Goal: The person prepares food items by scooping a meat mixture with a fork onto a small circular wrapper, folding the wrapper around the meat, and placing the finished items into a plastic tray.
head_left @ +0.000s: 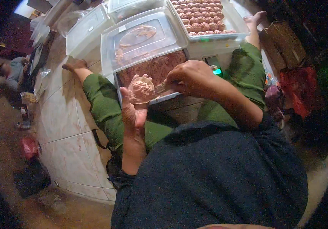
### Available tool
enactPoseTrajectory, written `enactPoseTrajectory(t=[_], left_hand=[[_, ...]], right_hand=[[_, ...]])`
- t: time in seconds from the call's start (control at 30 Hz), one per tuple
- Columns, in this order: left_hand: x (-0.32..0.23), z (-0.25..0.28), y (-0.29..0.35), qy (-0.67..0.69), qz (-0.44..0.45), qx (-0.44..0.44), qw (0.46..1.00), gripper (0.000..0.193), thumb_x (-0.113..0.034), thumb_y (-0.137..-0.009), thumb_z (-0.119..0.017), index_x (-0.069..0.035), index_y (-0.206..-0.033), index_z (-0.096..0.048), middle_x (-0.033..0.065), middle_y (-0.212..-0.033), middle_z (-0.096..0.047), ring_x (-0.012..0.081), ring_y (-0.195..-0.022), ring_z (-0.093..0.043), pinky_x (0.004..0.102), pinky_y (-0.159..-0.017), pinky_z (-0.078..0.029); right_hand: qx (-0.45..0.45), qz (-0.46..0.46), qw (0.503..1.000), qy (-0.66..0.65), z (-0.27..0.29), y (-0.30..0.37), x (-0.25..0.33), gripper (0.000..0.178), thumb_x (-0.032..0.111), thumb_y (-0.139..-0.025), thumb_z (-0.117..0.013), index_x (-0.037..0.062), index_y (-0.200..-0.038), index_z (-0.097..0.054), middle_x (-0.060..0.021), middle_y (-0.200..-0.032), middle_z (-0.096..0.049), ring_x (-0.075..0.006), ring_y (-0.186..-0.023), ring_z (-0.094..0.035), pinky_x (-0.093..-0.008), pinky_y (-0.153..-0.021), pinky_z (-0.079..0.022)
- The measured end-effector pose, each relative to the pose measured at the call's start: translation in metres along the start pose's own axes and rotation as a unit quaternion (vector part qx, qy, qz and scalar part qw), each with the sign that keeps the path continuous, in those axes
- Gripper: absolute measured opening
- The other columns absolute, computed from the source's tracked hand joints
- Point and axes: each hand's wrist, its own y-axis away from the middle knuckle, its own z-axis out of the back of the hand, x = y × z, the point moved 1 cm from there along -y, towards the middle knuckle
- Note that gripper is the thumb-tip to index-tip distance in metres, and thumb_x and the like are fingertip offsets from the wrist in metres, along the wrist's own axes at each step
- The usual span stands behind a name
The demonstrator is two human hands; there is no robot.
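Observation:
My left hand is cupped, palm up, around a thin round wrapper heaped with pale pink minced filling. My right hand grips a flat spatula-like tool, its end at the right edge of the wrapper; the exact kind of tool is unclear. Both hands are over the near side of a plastic box of reddish minced meat. A translucent lid, smeared with meat, covers the far part of that box.
Beyond, a clear plastic tray holds rows of round, filled pieces. A small device with a lit green display stands right of the meat box. My legs flank the boxes on pale tiles. Another person is at far left; cardboard lies right.

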Motion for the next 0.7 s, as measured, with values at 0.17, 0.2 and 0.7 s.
enactPoseTrajectory(t=[0.17, 0.2, 0.7], left_hand=[[0.002, -0.012, 0.004, 0.124, 0.069, 0.038, 0.989, 0.089, -0.058, -0.078, -0.051, 0.007, -0.131, -0.023, 0.0265, -0.133, -0.031, 0.0352, -0.119, -0.039, 0.045, -0.098, -0.035], [0.002, -0.017, 0.007, 0.161, 0.08, 0.041, 0.983, 0.089, -0.059, -0.078, -0.05, 0.007, -0.132, -0.022, 0.027, -0.133, -0.03, 0.0356, -0.12, -0.038, 0.0452, -0.098, -0.035], [-0.003, -0.021, 0.009, 0.101, 0.072, 0.031, 0.992, 0.097, -0.068, -0.074, -0.045, 0.006, -0.133, -0.022, 0.0262, -0.134, -0.029, 0.0346, -0.123, -0.034, 0.0436, -0.103, -0.027]], right_hand=[[-0.131, 0.083, 0.984, -0.086, -0.011, -0.012, -0.003, 0.01, 0.017, -0.075, -0.063, 0.0097, -0.081, -0.066, -0.0115, -0.078, -0.063, -0.0298, -0.07, -0.061, -0.0355, -0.063, -0.048], [-0.114, 0.07, 0.986, -0.098, -0.017, -0.013, -0.009, 0.01, 0.017, -0.075, -0.063, 0.0096, -0.081, -0.066, -0.0115, -0.077, -0.063, -0.0296, -0.07, -0.061, -0.0355, -0.063, -0.048], [-0.134, 0.13, 0.976, -0.115, -0.012, -0.005, -0.016, 0.017, 0.015, -0.07, -0.07, 0.0125, -0.087, -0.067, -0.0046, -0.081, -0.065, -0.0181, -0.065, -0.062, -0.0294, -0.058, -0.049]])
